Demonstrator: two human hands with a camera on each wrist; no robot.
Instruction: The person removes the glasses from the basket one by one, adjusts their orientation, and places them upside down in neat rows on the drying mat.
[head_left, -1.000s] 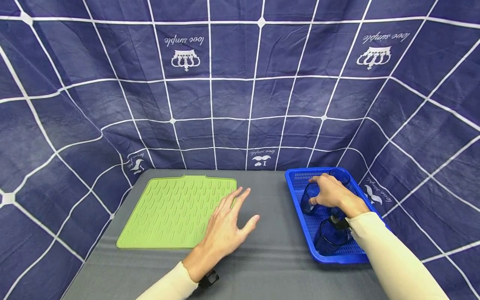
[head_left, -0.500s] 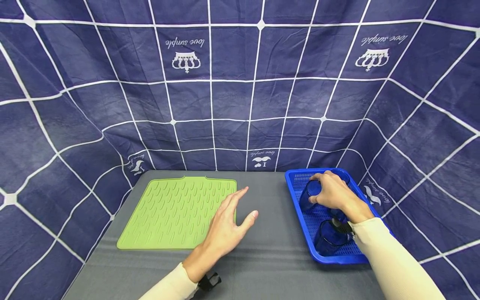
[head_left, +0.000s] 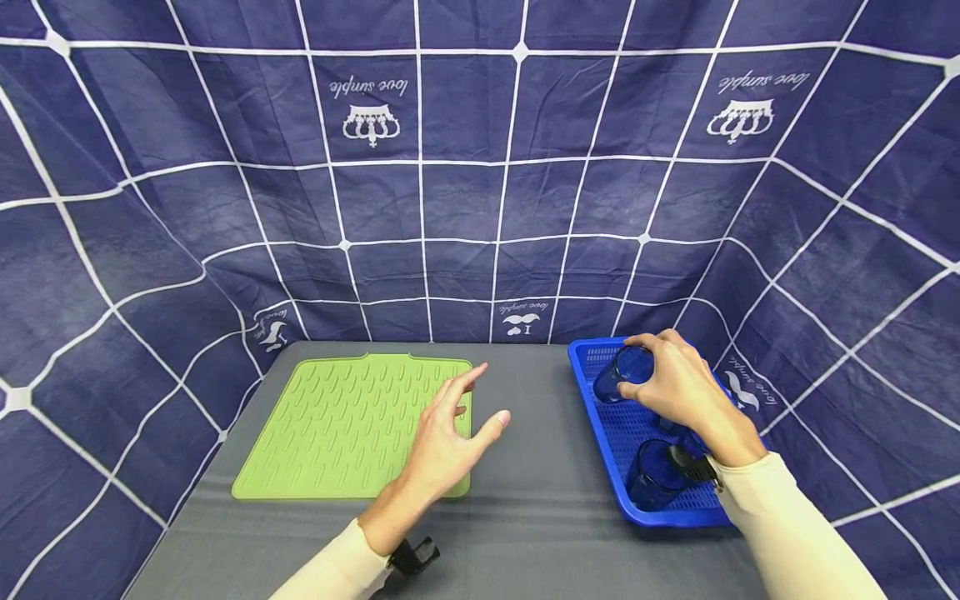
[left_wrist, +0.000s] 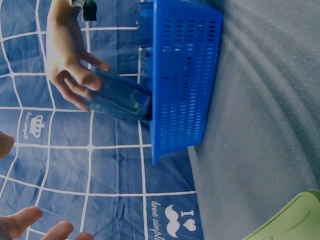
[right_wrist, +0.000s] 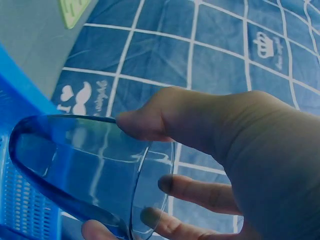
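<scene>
My right hand [head_left: 678, 383] grips a clear blue drinking glass [right_wrist: 80, 165] near its rim, thumb on one side and fingers on the other. The glass tilts over the far left part of the blue basket [head_left: 596, 433]; in the left wrist view its base is at about the basket's rim height. Another blue glass [head_left: 654, 479] stands in the near end of the basket, and more glass shows partly hidden under my right hand and wrist. My left hand [head_left: 438, 442] hovers with fingers spread and holds nothing, beside the right edge of a green ridged drying mat [head_left: 352, 425].
A grey cloth [head_left: 525, 467] covers the table between the mat and the basket. Blue checked fabric [head_left: 465, 200] hangs along the back and both sides, close behind the basket.
The right hand has lifted the glass up from the basket floor and tilted it. My left hand has shifted slightly left, its fingers still spread.
</scene>
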